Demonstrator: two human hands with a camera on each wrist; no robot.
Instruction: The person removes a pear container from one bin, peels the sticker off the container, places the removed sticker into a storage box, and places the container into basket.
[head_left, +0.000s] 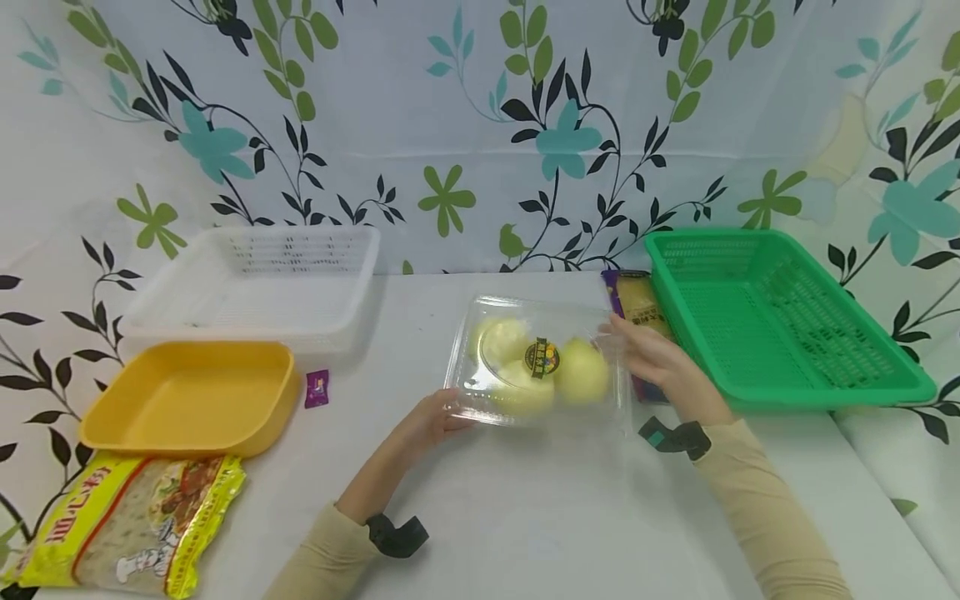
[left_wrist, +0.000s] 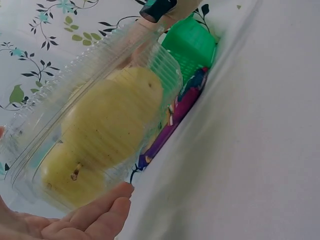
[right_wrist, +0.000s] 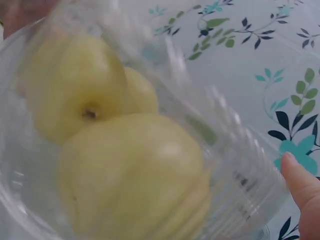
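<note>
A clear plastic clamshell box [head_left: 468,362] of yellow pears [head_left: 585,371], with a round dark label on its lid, is held up above the white table. My left hand [head_left: 437,417] grips its near left corner; in the left wrist view, that hand's fingers [left_wrist: 102,210] lie beneath the box. On the opposite side, my right hand [head_left: 651,354] holds the right end. In the right wrist view only one digit of the right hand [right_wrist: 302,192] shows at the box edge, and the pears [right_wrist: 135,170] look blurred through the plastic.
At right stands a green basket [head_left: 757,325], with a purple-and-yellow packet [head_left: 641,300] beside it. The left side holds a white basket [head_left: 255,287], a yellow tray [head_left: 198,400], a small purple packet [head_left: 317,388] and a large yellow-edged food bag [head_left: 135,525]. A floral curtain [head_left: 450,133] hangs behind.
</note>
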